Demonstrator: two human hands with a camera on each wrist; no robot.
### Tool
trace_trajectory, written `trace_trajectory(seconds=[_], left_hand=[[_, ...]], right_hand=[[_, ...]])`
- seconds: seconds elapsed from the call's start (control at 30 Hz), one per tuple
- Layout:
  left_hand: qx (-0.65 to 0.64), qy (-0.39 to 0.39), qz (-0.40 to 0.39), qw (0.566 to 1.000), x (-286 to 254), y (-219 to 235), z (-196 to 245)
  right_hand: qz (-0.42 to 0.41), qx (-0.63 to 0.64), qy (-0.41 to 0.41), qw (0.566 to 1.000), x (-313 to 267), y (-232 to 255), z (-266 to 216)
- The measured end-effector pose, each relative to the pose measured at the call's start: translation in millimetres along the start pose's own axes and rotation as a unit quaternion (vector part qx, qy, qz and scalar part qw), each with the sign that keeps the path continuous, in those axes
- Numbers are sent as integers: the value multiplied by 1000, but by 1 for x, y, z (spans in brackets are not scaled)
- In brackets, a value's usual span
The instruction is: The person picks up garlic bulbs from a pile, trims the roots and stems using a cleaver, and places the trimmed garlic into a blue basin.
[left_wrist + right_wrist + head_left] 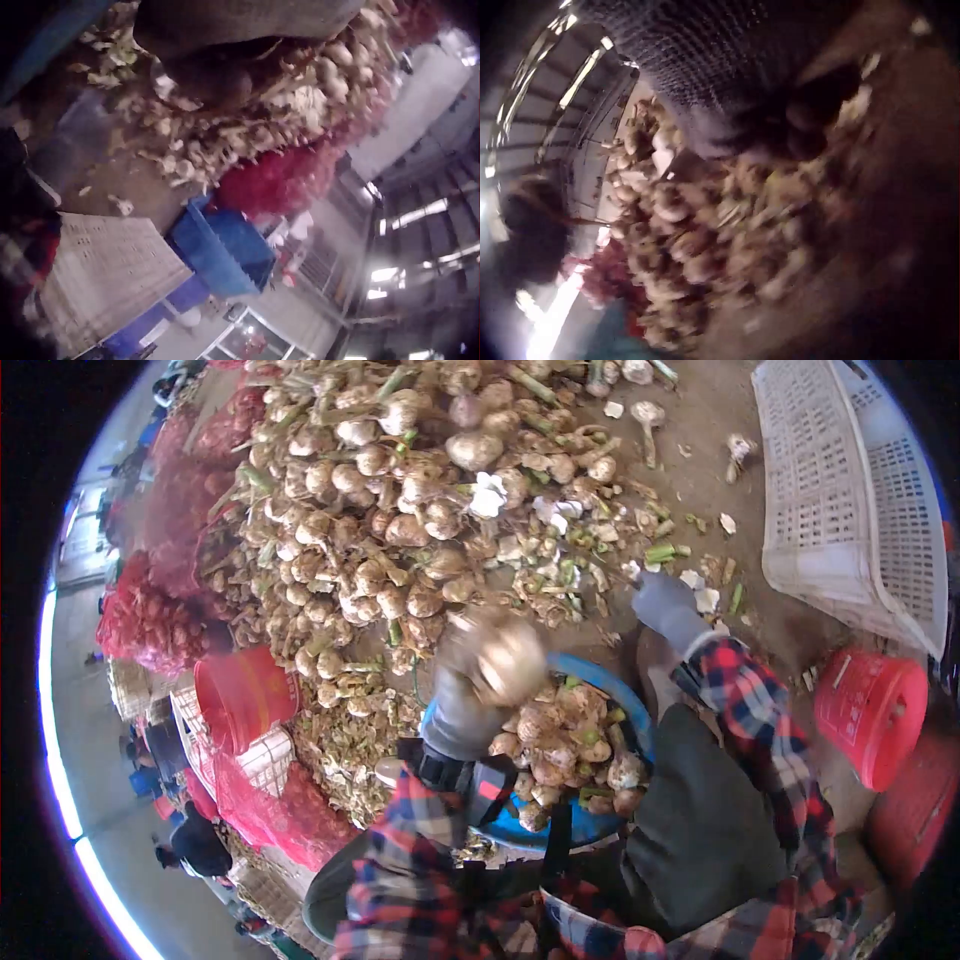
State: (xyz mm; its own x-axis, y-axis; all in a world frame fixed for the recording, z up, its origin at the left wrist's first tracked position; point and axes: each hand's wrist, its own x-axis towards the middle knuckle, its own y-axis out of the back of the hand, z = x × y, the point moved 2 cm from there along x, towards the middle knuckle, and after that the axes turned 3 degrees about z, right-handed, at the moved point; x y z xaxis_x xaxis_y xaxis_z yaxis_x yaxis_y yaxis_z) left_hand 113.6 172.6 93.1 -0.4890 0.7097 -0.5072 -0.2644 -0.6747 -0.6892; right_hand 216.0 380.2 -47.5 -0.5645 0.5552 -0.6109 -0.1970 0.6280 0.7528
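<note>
In the head view my gloved left hand (462, 715) grips a garlic bulb (508, 660), blurred, above a blue tub (648, 730) that holds several bulbs (560, 745). The left glove (247, 26) fills the top of the left wrist view, the bulb mostly hidden under it. To the right, beyond the tub, my gloved right hand (668, 610) is low over green and white trimmings (600, 535). Its fingers are curled in the right wrist view, where the glove (712, 75) covers the top; a small pale tool seems to stick out, its kind unclear.
A big heap of garlic (390, 510) spreads ahead and left. White crates (815, 490) stand at the right, above a red bucket (870, 710). Another red bucket (240, 695) and red net bags (150, 620) are at the left. A blue crate (225, 251) shows in the left wrist view.
</note>
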Motion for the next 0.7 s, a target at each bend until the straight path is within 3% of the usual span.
trace_trajectory(seconds=[0.03, 0.07, 0.1, 0.13, 0.17, 0.23, 0.27, 0.33, 0.37, 0.43, 0.47, 0.53, 0.6, 0.63, 0.67, 0.7], left_hand=[[164, 155, -79, 971, -3, 19, 7], [165, 155, -80, 971, -2, 29, 6], [492, 59, -194, 846, 5, 1, 16], [749, -40, -275, 601, 14, -15, 23], [828, -89, -157, 530, 38, 11, 33], [883, -247, -17, 399, 82, -6, 74], [906, -352, 15, 234, 103, -14, 90], [934, -350, 10, 76, 163, 20, 117], [933, -350, 10, 78, 164, 21, 120], [950, -266, 3, 165, 172, 18, 125], [933, -299, 11, 201, 163, 18, 126], [916, -232, 78, 319, 142, 24, 121], [772, -64, 197, 601, 124, 41, 104], [716, -52, 135, 683, 118, 56, 90], [650, -40, 71, 756, 110, 66, 76], [614, -28, 69, 786, 101, 76, 58]], right_hand=[[-10, 19, -30, 999, -4, -1, 4], [-9, 19, -30, 999, -7, -3, 4], [-23, 13, -16, 1000, -6, -2, 3], [-43, 8, -4, 999, -6, -2, 0], [-33, 1, -15, 999, -8, -2, -3], [-23, 12, -7, 1000, -8, -5, -11], [-14, 23, 0, 1000, -7, -4, -15], [-30, 58, 20, 998, -10, -1, -18], [-25, 70, 33, 997, -12, -2, -15], [-17, 85, 40, 995, -11, 1, -8], [-14, 60, 22, 998, -12, 0, -2], [-14, 34, 5, 999, -17, 6, -2], [11, 33, 3, 999, -25, 21, -18], [10, 85, 72, 994, -16, 13, -20], [11, 86, 72, 994, -22, 23, -32], [12, 92, 135, 987, -29, 31, -50]])
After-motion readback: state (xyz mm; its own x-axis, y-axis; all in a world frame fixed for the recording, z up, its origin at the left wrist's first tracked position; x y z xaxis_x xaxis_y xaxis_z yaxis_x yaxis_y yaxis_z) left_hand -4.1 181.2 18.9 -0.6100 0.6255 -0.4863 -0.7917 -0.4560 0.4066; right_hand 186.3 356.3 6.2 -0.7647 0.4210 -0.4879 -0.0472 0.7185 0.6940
